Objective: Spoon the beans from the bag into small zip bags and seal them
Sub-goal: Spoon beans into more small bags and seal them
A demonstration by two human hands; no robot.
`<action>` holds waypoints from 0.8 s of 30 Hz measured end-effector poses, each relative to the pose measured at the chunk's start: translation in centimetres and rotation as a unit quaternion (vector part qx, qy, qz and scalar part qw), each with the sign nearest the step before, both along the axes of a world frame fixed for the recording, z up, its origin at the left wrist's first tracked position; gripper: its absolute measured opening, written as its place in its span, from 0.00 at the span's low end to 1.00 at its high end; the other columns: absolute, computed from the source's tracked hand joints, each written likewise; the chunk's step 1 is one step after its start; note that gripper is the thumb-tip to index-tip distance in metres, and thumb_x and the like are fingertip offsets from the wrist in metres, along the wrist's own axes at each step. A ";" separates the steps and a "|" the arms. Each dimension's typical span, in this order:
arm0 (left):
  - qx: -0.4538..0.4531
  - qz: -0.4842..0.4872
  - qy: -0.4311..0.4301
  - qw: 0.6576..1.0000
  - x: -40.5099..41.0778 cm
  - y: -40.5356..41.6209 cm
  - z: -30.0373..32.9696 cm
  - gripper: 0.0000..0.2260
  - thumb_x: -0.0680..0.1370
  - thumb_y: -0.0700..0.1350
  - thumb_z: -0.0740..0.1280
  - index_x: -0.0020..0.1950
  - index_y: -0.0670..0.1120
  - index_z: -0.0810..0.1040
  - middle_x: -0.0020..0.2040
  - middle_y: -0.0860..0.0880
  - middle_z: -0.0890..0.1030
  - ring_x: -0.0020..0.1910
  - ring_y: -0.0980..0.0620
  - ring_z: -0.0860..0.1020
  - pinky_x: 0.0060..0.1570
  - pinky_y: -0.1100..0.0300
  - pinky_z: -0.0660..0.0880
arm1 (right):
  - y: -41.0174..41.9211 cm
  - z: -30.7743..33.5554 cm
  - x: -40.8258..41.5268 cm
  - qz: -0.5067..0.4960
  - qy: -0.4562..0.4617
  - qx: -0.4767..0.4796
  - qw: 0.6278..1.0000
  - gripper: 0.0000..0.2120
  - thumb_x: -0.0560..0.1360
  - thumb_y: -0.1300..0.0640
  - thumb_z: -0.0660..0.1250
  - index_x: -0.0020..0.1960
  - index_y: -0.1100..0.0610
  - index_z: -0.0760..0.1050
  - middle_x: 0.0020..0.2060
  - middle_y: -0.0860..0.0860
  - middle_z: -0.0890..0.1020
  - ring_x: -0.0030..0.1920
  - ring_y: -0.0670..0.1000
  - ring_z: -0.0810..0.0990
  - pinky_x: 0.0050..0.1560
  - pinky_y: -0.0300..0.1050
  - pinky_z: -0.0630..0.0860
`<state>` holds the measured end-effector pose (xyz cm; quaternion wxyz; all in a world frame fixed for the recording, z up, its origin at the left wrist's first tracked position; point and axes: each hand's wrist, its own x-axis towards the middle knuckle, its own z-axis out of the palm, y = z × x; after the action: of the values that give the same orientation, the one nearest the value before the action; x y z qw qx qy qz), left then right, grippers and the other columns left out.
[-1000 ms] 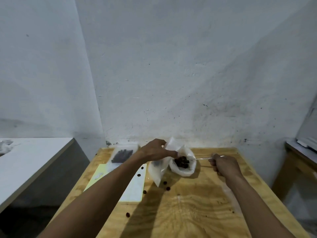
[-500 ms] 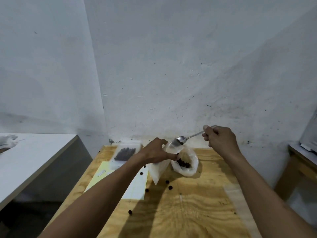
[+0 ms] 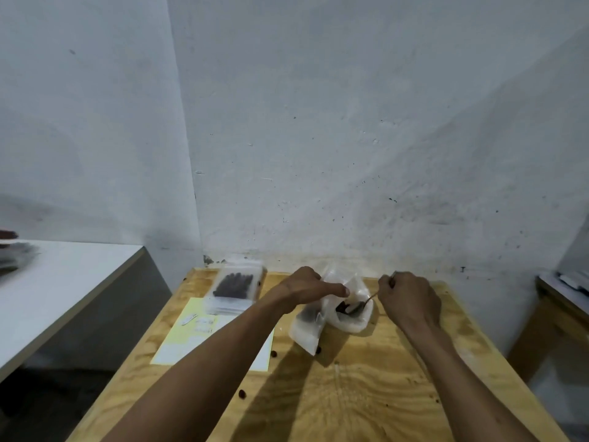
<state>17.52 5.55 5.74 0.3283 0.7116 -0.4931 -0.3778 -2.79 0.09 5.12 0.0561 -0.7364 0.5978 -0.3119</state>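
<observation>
A white plastic bag of dark beans point(image 3: 357, 320) sits near the back of the wooden table point(image 3: 366, 393). My right hand point(image 3: 409, 298) grips a metal spoon point(image 3: 358, 307) whose bowl dips into the bag's mouth. Just left of the bag, my left hand point(image 3: 309, 287) pinches the top of a small clear zip bag point(image 3: 307, 328), which hangs down and holds some beans. A filled zip bag point(image 3: 234, 287) lies on a stack of zip bags at the back left.
A pale yellow and white sheet point(image 3: 191, 338) lies on the table's left part. Loose beans point(image 3: 242, 393) are scattered on the wood. A white counter point(image 3: 63, 282) stands to the left, another wooden table point(image 3: 561, 314) to the right, and a wall close behind.
My right hand has come down from above the small zip bag and put the spoon back into the bean bag. My left hand has kept its hold on the zip bag.
</observation>
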 end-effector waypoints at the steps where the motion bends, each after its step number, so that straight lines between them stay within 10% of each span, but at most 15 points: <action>1: -0.006 0.003 0.019 1.000 -0.1 -0.2 0.0 0.33 0.60 0.63 0.79 0.52 0.39 0.84 0.47 0.48 0.82 0.47 0.48 0.81 0.48 0.54 0.75 | 0.0 -0.5 0.0 -0.011 -0.016 0.011 1.000 0.22 0.81 0.51 0.59 0.30 0.57 0.70 0.26 0.53 0.75 0.28 0.56 0.74 0.29 0.41 0.62; 6: -0.010 -0.037 0.071 0.997 0.0 0.0 1.5 0.33 0.62 0.64 0.78 0.54 0.39 0.84 0.54 0.45 0.85 0.55 0.46 0.83 0.64 0.49 0.77 | -0.6 -3.2 -0.9 -0.036 -0.192 0.141 0.971 0.21 0.81 0.54 0.62 0.31 0.61 0.78 0.27 0.56 0.79 0.28 0.57 0.75 0.31 0.47 0.72; 10: -0.008 -0.052 0.040 0.998 1.0 0.9 1.7 0.25 0.71 0.60 0.76 0.53 0.39 0.83 0.49 0.52 0.81 0.47 0.57 0.78 0.49 0.63 0.73 | -0.3 -3.7 -1.6 -0.012 -0.313 0.205 0.927 0.18 0.81 0.52 0.65 0.38 0.61 0.84 0.31 0.55 0.84 0.31 0.57 0.79 0.35 0.48 0.74; 18: -0.097 0.004 -0.084 0.992 3.6 1.9 2.2 0.37 0.67 0.65 0.77 0.71 0.49 0.75 0.65 0.52 0.77 0.64 0.50 0.76 0.60 0.53 0.73 | -1.0 1.4 -2.1 -0.002 -0.373 0.183 0.909 0.16 0.79 0.54 0.67 0.36 0.62 0.82 0.33 0.57 0.83 0.29 0.54 0.76 0.32 0.44 0.72; 24: -0.095 -0.027 -0.147 0.984 3.3 2.3 2.0 0.17 0.69 0.59 0.78 0.53 0.52 0.82 0.48 0.57 0.80 0.47 0.56 0.79 0.40 0.66 0.72 | 0.1 6.4 -1.3 0.074 -0.340 0.097 0.932 0.17 0.80 0.51 0.66 0.38 0.60 0.82 0.35 0.55 0.85 0.30 0.52 0.78 0.35 0.44 0.73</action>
<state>20.86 7.89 7.74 0.3084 0.7115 -0.5883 -0.2293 -4.11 0.20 11.49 0.3503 -0.6194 0.5143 -0.4787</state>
